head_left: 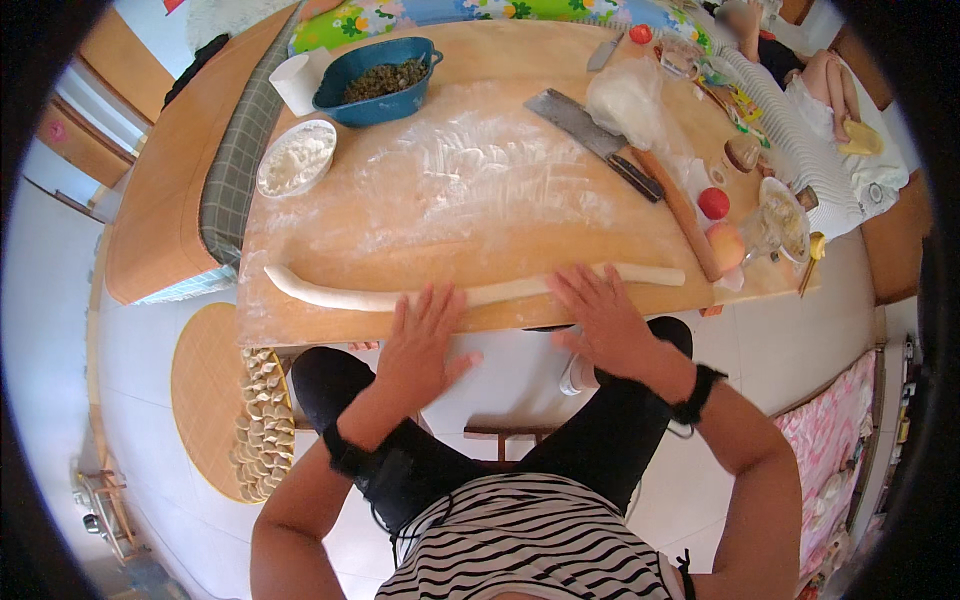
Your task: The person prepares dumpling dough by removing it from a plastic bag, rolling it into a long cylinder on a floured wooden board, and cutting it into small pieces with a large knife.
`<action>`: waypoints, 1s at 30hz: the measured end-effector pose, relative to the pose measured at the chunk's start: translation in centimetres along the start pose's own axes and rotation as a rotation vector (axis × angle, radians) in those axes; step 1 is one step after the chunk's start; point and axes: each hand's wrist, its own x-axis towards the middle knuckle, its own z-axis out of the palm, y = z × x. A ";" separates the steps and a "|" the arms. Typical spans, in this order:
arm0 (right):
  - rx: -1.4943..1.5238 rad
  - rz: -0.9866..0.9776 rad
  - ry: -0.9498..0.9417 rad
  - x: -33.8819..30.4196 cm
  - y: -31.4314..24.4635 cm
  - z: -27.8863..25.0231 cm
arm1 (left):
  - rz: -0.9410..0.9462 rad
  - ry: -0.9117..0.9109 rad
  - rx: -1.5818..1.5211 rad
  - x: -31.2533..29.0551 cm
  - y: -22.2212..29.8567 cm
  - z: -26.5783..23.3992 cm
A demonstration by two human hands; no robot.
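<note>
A long rope of pale dough lies across the near part of the wooden board, its left end curving away from me. My left hand rests its outstretched fingers on the rope left of its middle, thumb apart. Farther right, my right hand lies over the rope with fingers stretched and spread. Neither hand grips anything. Dry flour is smeared over the middle of the board. A white bowl of flour stands at the left, beside a blue basin with a dark green chopped filling.
A cleaver, a rolling pin and a plastic bag lie at the right. Beyond them are a red ball-like item, a peach-like fruit and a bowl. Dumplings cover part of a round tray below left. Another person sits far right.
</note>
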 end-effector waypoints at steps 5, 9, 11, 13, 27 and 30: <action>-0.217 0.113 0.128 9.1 6.4 1.3 | -0.285 0.243 0.194 10.9 -7.1 2.2; -0.130 0.208 0.080 10.0 7.0 2.0 | -0.342 0.243 0.219 11.1 -8.7 1.7; -0.149 0.124 0.017 5.7 5.4 2.1 | -0.185 0.064 0.280 6.6 -6.8 1.3; -0.067 0.040 -0.028 0.4 2.5 -0.3 | -0.043 0.006 0.108 1.2 -4.4 -0.5; 0.062 0.229 0.087 4.7 10.7 -0.2 | -0.105 -0.003 0.045 8.5 -8.8 -1.2; 0.046 0.288 0.131 0.9 12.4 -0.9 | -0.082 0.006 0.006 6.8 -6.9 -1.9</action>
